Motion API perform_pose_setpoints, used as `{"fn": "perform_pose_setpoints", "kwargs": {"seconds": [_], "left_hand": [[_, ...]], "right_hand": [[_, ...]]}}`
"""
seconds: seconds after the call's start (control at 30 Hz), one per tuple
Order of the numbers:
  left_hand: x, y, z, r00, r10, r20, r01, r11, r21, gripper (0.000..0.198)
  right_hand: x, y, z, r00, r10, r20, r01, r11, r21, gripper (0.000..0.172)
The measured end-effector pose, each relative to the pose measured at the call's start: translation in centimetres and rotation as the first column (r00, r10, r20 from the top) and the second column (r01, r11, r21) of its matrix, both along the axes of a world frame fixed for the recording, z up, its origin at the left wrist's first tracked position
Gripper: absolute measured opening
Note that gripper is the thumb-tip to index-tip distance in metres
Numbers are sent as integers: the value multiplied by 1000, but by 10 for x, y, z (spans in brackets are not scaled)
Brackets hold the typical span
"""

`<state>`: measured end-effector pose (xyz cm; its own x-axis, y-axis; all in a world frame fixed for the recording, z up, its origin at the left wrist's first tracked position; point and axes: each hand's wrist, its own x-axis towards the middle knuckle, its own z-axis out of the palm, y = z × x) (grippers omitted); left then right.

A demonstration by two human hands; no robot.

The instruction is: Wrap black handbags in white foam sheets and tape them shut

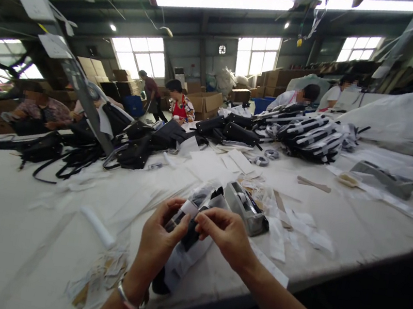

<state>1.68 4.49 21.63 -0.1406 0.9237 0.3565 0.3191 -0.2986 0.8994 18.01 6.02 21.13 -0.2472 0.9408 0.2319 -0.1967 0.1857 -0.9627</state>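
My left hand (165,229), with a silver bracelet at its wrist, is closed around a black strap bundle (191,233) partly wrapped in white paper or film. From the other side, the thumb and fingers of my right hand (227,233) pinch the edge of the same bundle. Its lower end, black and whitish, hangs toward the table's near edge; the exact make of the piece is partly hidden by my fingers. Just beyond my right hand stands a grey tape dispenser (248,211).
The white table (33,231) bears paper scraps (100,279), a white roll (97,226) and tape rolls (261,160). Black bags (141,144) and wrapped straps (311,137) are heaped farther back. A second dispenser (383,177) stands right. A metal post (85,99) rises left. Several people work beyond.
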Motion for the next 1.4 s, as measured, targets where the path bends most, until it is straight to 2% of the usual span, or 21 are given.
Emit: {"fn": "perform_pose_setpoints", "kwargs": {"seconds": [0.2, 0.4, 0.5, 0.6, 0.73, 0.83, 1.0, 1.1, 1.2, 1.27, 1.3, 1.37, 1.4], "left_hand": [[1, -6, -2, 999, 33, -15, -33, 999, 12, 33], [1, -7, -9, 996, 62, -59, -59, 997, 40, 32], [3, -8, -9, 992, 74, -98, -67, 995, 75, 28], [6, -11, -10, 990, 72, -123, -62, 995, 82, 27], [10, -16, -11, 988, 53, -146, -43, 997, 69, 26], [9, -16, -13, 987, 55, -152, -44, 996, 75, 27], [8, -15, -13, 988, 62, -144, -53, 996, 65, 28], [10, -16, -14, 991, 40, -127, -32, 998, 63, 27], [12, -19, -15, 990, 9, -137, 1, 998, 70, 26], [11, -19, -16, 991, 12, -131, -2, 997, 73, 27], [10, -18, -16, 993, 17, -115, -9, 998, 70, 27], [6, -16, -16, 997, 27, -77, -22, 997, 68, 27], [5, -15, -16, 997, 31, -70, -26, 997, 77, 26]], "right_hand": [[-14, 11, -7, 986, -73, 148, 77, 997, -19, 36], [-5, 2, -10, 942, -153, 299, 101, 978, 184, 22], [-2, -1, -14, 933, -170, 318, 100, 969, 224, 17], [0, 1, -18, 956, -110, 271, 68, 985, 159, 17], [-2, 9, -22, 996, 46, 80, -46, 999, 1, 21], [-5, 11, -25, 998, 52, 24, -52, 999, -7, 24], [-11, 9, -24, 988, -83, 132, 74, 995, 66, 24], [-12, 12, -24, 949, -203, 241, 175, 975, 133, 20], [-11, 16, -25, 916, -283, 286, 253, 958, 137, 16], [-9, 17, -25, 945, -236, 226, 220, 971, 98, 13], [-8, 16, -24, 974, -167, 154, 160, 986, 57, 14], [-7, 10, -20, 998, 25, -60, -28, 998, -54, 25], [-6, 6, -19, 978, 114, -175, -135, 985, -112, 31]]}}
